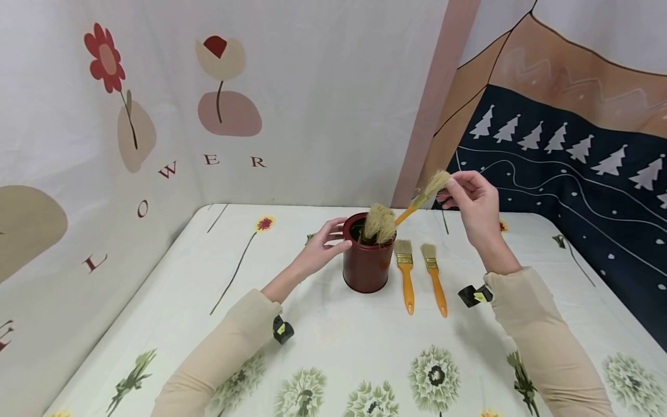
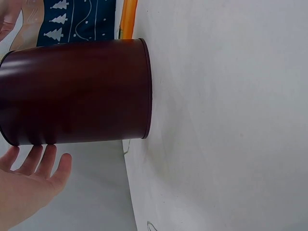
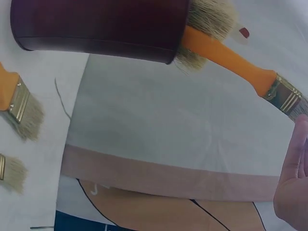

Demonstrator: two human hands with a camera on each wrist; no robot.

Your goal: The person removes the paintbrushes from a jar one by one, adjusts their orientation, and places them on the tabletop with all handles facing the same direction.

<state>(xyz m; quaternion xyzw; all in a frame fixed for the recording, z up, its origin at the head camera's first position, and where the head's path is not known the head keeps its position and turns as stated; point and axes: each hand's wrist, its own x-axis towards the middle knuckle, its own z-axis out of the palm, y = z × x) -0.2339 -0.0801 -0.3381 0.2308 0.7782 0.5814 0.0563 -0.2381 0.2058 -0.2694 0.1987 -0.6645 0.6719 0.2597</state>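
Note:
A dark red can (image 1: 366,266) stands upright on the cloth. My left hand (image 1: 324,245) rests fingertips on its left side near the rim, fingers fairly straight, as the left wrist view also shows. My right hand (image 1: 475,204) pinches a paintbrush (image 1: 411,212) by its bristles, up and right of the can. That brush has an orange handle (image 3: 231,62) slanting down to the can's mouth, with its lower end hidden. More bristle heads (image 1: 379,225) stick up out of the can.
Two orange-handled paintbrushes, a wider one (image 1: 405,278) and a narrower one (image 1: 435,281), lie right of the can, bristles away from me. A flower-print cloth (image 1: 323,359) covers the table. Printed curtains (image 1: 323,104) hang behind it.

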